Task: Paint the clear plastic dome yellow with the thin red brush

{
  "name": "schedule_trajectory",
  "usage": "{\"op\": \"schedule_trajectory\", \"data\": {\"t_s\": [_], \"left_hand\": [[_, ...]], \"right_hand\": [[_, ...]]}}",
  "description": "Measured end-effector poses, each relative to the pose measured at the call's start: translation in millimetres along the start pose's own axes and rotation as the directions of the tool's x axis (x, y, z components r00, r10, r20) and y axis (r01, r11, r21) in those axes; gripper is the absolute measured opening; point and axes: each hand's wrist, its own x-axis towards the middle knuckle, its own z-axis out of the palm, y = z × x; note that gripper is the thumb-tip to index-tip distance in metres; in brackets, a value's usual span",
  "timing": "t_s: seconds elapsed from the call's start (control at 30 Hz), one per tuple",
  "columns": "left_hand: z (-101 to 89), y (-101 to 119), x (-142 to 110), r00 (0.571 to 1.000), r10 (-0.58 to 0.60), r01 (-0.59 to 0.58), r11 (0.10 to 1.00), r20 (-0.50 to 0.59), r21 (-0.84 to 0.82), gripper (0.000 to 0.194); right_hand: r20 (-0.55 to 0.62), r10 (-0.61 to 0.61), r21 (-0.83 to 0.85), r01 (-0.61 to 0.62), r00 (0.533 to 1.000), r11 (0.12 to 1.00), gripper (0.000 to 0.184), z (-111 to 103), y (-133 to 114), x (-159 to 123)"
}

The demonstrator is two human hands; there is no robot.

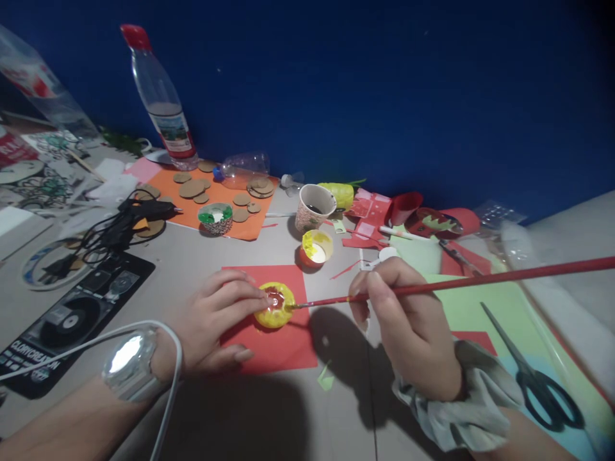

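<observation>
My right hand [408,320] is closed around a long red paintbrush [480,280], pinched between thumb and fingers near its front end. The bristles touch the right edge of a small round disc [276,318] with wet yellow paint around its rim and a reddish-brown middle. Stretched out flat, my left hand [216,317] rests its fingertips on the disc's left side. Beneath the disc lies a sheet of red paper [269,358]. Just behind it stands a small cup of yellow paint [316,251], its rim smeared yellow.
A paper cup of dark liquid [314,208], a cup with green paint [216,219] and cardboard discs on orange paper [250,227] lie behind. A tall bottle [166,109] stands at back left, near a glue gun [148,209]. Scissors [533,378] lie at right. A white cable [175,378] crosses my left wrist.
</observation>
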Motion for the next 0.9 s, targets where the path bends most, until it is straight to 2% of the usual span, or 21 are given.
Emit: {"op": "schedule_trajectory", "data": {"t_s": [0.13, 0.27, 0.4, 0.53, 0.67, 0.8, 0.9], "left_hand": [[0.1, 0.5, 1.3, 1.0, -0.001, 0.001, 1.0, 0.002, -0.01, 0.058], [0.1, 1.2, 1.4, 1.0, -0.005, 0.005, 1.0, -0.005, -0.007, 0.058], [0.5, 0.9, 0.7, 1.0, -0.015, 0.015, 1.0, 0.009, -0.012, 0.059], [0.4, 0.5, 1.1, 1.0, -0.005, 0.005, 1.0, -0.008, -0.013, 0.058], [-0.4, 0.5, 1.3, 1.0, -0.002, 0.003, 1.0, 0.008, -0.008, 0.057], [-0.2, 1.1, 1.2, 1.0, -0.005, 0.005, 1.0, 0.011, -0.004, 0.057], [0.4, 1.5, 1.1, 1.0, -0.008, 0.008, 1.0, 0.001, -0.007, 0.058]], "right_hand": [[0.112, 0.005, 0.058, -0.011, 0.994, 0.998, 0.023, 0.7, 0.3, -1.8], [0.079, -0.01, 0.083, 0.004, 0.997, 0.997, 0.022, 1.3, -0.7, -2.3], [0.167, -0.021, -0.006, 0.023, 0.986, 1.0, 0.021, -0.9, -3.0, -2.2], [0.092, -0.036, 0.004, 0.035, 0.995, 0.999, 0.021, -2.1, -5.5, -2.4], [0.147, -0.034, -0.04, 0.04, 0.989, 0.998, 0.022, -1.2, -6.6, -2.2], [0.077, -0.034, -0.017, 0.036, 0.996, 0.999, 0.023, -2.3, -8.5, -1.7], [0.129, -0.028, -0.043, 0.034, 0.991, 0.999, 0.024, -4.2, -9.4, -0.4]]}}
